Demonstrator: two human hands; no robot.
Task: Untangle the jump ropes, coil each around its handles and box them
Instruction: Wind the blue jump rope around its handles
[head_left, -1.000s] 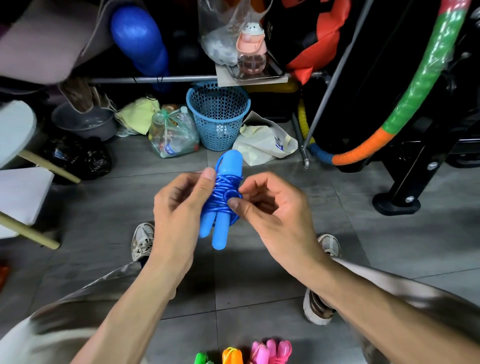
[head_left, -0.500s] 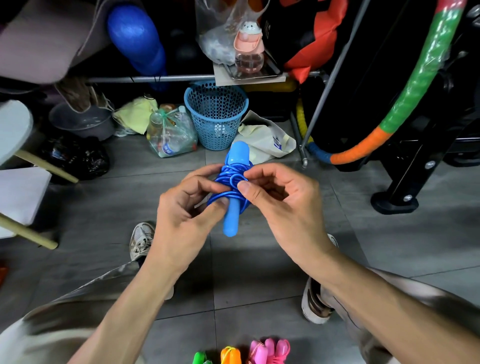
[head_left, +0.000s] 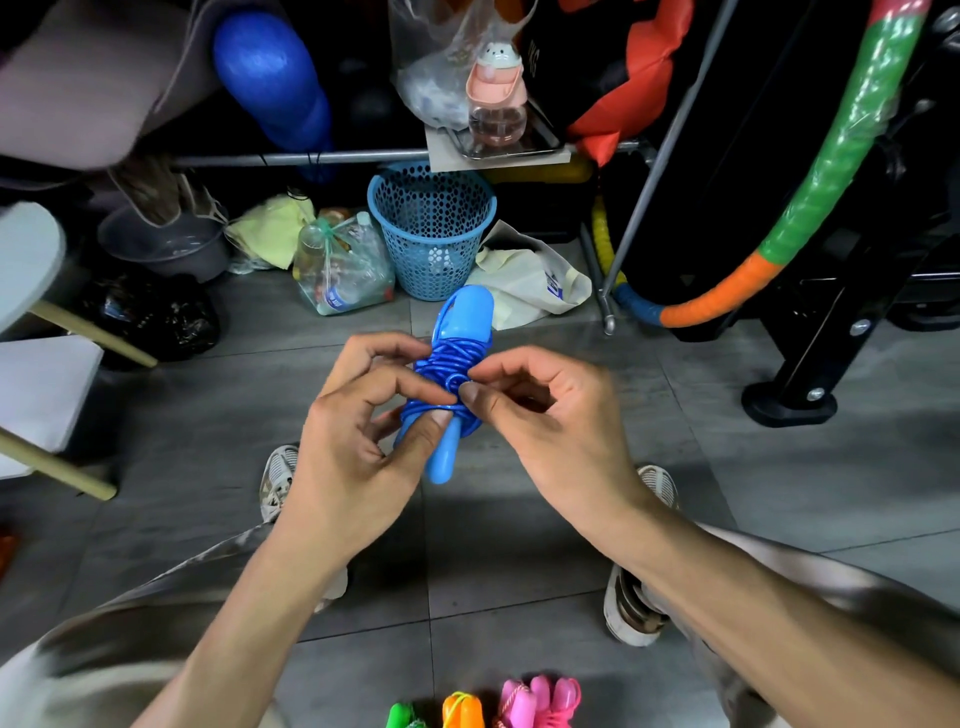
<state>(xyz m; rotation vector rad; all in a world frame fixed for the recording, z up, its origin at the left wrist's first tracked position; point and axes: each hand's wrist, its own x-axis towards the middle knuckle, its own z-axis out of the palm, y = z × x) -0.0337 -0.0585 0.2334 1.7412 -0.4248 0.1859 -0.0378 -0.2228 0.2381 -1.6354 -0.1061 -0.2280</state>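
Note:
I hold a blue jump rope (head_left: 456, 364) in front of me above the floor, its cord wound in several turns around its light blue handles. My left hand (head_left: 358, 436) grips the bundle from the left, thumb pressed on the lower coils. My right hand (head_left: 545, 415) pinches the cord at the right side of the coil between thumb and forefinger. At the bottom edge lie a green jump rope (head_left: 402, 717), an orange jump rope (head_left: 462, 712) and a pink jump rope (head_left: 540, 701), only their handle tops showing.
My shoes (head_left: 280, 478) rest on the grey tiled floor (head_left: 519, 545). Behind stand a blue mesh basket (head_left: 431, 228), a bag of bottles (head_left: 343, 270), a cloth bag (head_left: 530, 280) and a striped hoop (head_left: 810, 208) against black gym equipment. White boards (head_left: 41, 389) are at the left.
The handle bundle has turned and risen slightly, so one handle end now shows below. My left thumb has slid down onto the lower coils, while my right fingers keep pinching the cord.

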